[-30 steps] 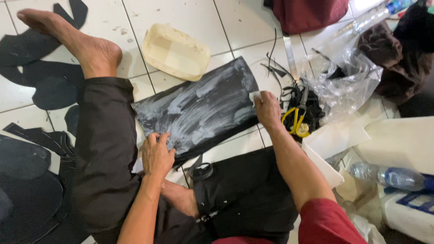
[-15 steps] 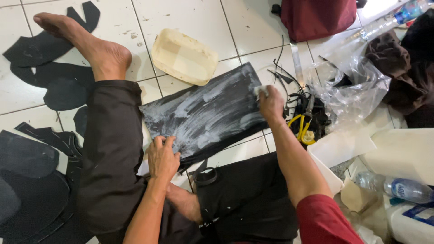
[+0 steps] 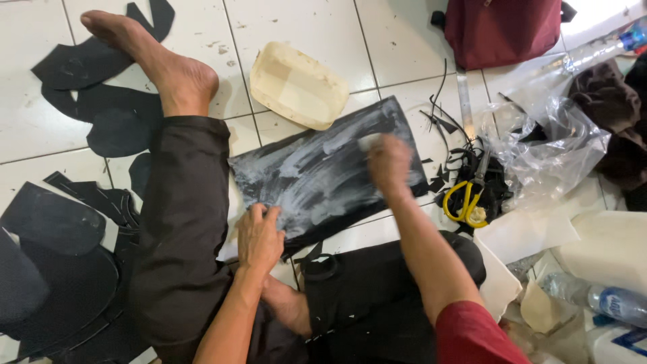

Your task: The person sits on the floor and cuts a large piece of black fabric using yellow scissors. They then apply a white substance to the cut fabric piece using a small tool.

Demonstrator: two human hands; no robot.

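A large black sheet (image 3: 323, 178), smeared white, lies on the tiled floor (image 3: 303, 27) before the seated person. The left hand (image 3: 259, 236) presses flat, fingers spread, on the sheet's near edge. The right hand (image 3: 389, 162) pinches a small white pad (image 3: 368, 141) against the sheet's upper right area. A cream tray (image 3: 296, 84) sits just beyond; yellow-handled scissors (image 3: 466, 202) lie right.

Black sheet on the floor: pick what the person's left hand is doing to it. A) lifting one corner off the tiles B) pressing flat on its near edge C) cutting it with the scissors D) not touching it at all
B: the left hand lies spread, palm down, on the near edge of the black sheet, while the yellow-handled scissors lie unheld on the floor to the right.
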